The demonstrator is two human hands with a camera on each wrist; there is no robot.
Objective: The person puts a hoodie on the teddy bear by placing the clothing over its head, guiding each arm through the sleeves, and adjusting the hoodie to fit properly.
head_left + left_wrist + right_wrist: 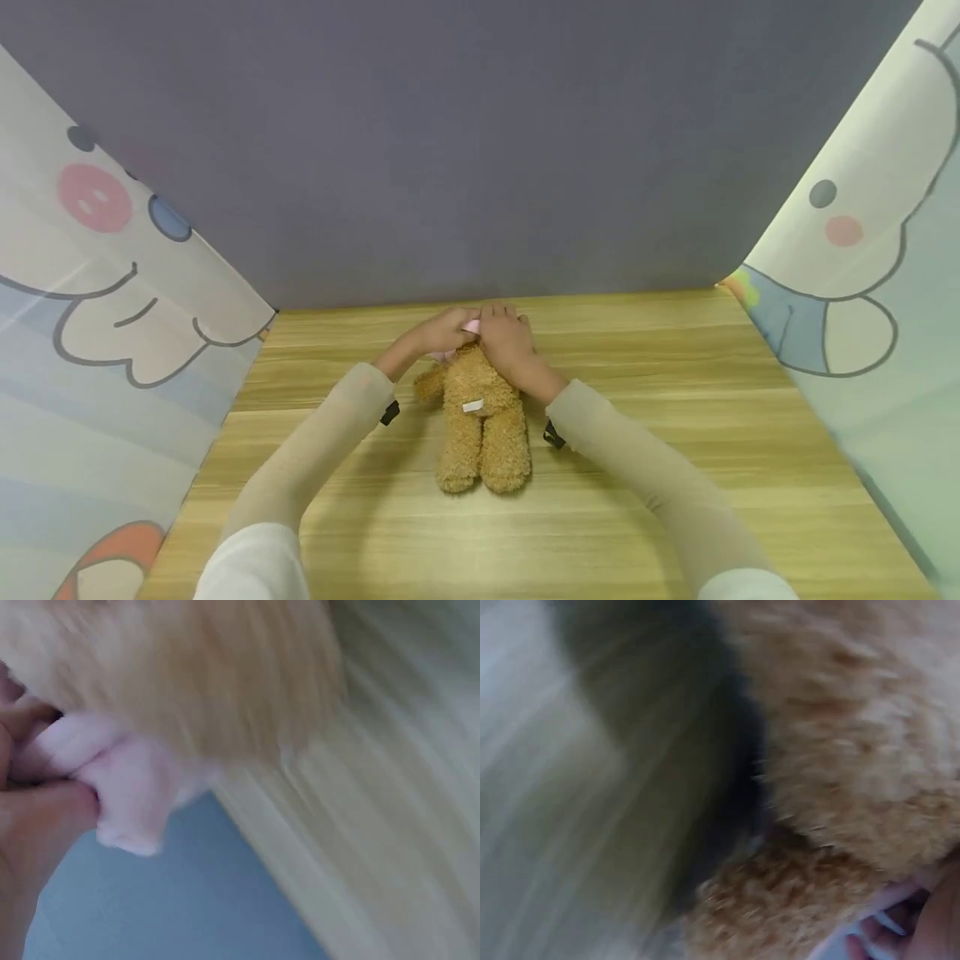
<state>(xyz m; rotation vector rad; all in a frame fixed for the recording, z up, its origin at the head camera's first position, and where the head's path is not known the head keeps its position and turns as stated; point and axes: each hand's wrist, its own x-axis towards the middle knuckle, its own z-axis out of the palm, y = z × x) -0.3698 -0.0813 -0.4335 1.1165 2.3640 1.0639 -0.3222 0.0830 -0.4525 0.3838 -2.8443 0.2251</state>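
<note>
A brown plush toy (pixel 468 383) lies on the wooden table, its legs toward me and a small white tag (pixel 473 406) on its lower body. Pink cloth (pixel 139 787) is at its upper end; the head is mostly hidden behind my hands. My left hand (pixel 444 331) pinches the cloth between thumb and fingers. Right beside it, my right hand (pixel 506 340) covers the toy's upper right side. In the right wrist view, its fingers (pixel 922 930) curl round a pale pink edge of the cloth next to the brown fur.
The wooden table (pixel 645 367) meets a grey panel (pixel 480 167) just beyond my hands. Cartoon-printed curtains (pixel 97 275) hang at the left and right sides. A dark wrist strap part (pixel 553 434) shows under my right sleeve.
</note>
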